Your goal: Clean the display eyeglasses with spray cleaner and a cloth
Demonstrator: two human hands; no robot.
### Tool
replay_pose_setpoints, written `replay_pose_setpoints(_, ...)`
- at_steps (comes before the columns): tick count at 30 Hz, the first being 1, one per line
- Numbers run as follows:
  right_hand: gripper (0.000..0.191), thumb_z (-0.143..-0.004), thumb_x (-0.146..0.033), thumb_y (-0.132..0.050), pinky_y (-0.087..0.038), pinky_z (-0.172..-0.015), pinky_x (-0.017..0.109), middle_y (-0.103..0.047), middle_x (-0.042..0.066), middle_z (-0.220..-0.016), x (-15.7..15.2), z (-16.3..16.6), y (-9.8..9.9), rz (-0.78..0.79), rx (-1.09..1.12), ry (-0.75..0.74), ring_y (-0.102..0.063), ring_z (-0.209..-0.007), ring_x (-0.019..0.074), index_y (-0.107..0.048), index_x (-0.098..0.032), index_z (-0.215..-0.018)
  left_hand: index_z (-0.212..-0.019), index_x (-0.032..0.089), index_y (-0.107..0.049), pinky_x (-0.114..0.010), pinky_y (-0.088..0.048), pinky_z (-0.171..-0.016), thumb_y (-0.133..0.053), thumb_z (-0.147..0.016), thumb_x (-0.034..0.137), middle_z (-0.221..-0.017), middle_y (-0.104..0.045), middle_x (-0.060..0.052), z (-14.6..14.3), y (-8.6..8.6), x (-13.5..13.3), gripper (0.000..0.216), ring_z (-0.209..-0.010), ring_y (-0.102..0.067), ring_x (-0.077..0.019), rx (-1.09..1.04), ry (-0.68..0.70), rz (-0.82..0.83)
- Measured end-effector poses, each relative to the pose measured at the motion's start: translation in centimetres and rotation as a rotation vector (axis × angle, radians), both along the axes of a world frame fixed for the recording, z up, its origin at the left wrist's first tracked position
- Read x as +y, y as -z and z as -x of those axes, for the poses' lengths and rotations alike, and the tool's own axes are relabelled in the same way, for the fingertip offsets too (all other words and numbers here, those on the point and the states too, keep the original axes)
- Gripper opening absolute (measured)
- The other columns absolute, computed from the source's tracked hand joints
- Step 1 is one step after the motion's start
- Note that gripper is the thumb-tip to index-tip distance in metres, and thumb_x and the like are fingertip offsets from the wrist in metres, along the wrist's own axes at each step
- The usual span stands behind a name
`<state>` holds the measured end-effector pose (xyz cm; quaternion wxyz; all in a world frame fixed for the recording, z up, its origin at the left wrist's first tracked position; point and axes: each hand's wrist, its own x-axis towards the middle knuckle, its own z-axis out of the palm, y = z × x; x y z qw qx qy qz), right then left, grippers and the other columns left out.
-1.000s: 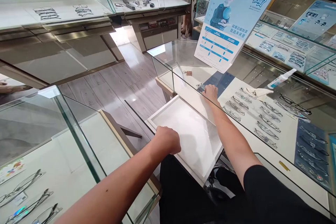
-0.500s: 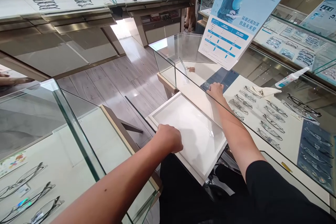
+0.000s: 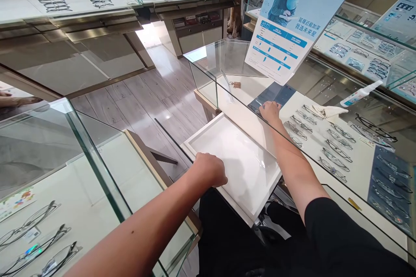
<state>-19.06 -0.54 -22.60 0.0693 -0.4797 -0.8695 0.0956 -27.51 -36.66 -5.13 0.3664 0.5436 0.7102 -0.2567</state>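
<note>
My left hand (image 3: 210, 169) is closed over the front edge of a pulled-out white drawer (image 3: 238, 160). Inside that drawer the bottom is bare and a little shiny. My right hand (image 3: 270, 110) reaches into the glass display case, fingers curled low over a dark blue pad (image 3: 282, 94). A thin, glinting pair of glasses (image 3: 259, 101) shows at its fingertips, mostly hidden by the hand. Rows of eyeglasses (image 3: 338, 151) lie on the white case floor to the right of my forearm.
A glass edge (image 3: 240, 103) runs above my right forearm. A blue-and-white poster (image 3: 286, 30) stands on the case. Nearby are a spray bottle (image 3: 360, 94), a cloth (image 3: 328, 111) and a small brown tag (image 3: 237, 84). Another glass case (image 3: 107, 164) stands at left.
My right hand has shifted slightly right and turned a little over the blue pad, the glasses at its fingertips shifting with it. My left hand stays on the drawer edge.
</note>
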Motion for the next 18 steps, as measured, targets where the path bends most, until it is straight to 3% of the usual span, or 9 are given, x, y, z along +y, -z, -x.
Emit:
replay_pose_setpoints(5,0.042,-0.102,-0.031,-0.041,-0.022,-0.127,0.056,-0.075,0.023,-0.138,0.4,-0.1,-0.1,0.029,-0.017,0.011,-0.052,-0.134,0.0389,-0.079,-0.015,-0.106,-0.116,0.02,-0.085,-0.05,-0.057,-0.102,-0.065,-0.098,0.046,-0.128,-0.083,-0.02,0.0,0.2,0.2,0.038,-0.117,-0.078,-0.0396,0.004,0.006,0.014)
replay_pose_setpoints(12,0.048,-0.101,-0.035,-0.043,-0.024,-0.126,0.055,-0.071,0.025,-0.143,-0.3,0.5,-0.5,0.077,-0.009,0.068,-0.051,-0.137,0.0393,-0.077,-0.01,-0.123,-0.107,0.021,-0.087,-0.051,-0.057,-0.103,-0.073,-0.093,0.045,-0.122,-0.085,-0.02,0.1,0.5,0.2,0.031,-0.116,-0.079,-0.0422,-0.006,-0.039,-0.028)
replay_pose_setpoints(18,0.04,-0.1,-0.033,-0.049,-0.023,-0.128,0.054,-0.065,0.025,-0.153,-1.9,0.5,-2.0,0.103,0.105,0.103,-0.047,-0.144,0.0387,-0.076,-0.011,-0.121,-0.106,0.023,-0.087,-0.052,-0.059,-0.102,-0.068,-0.094,0.05,-0.122,-0.086,-0.019,0.3,0.9,0.1,0.035,-0.114,-0.08,-0.0406,0.002,-0.022,-0.043)
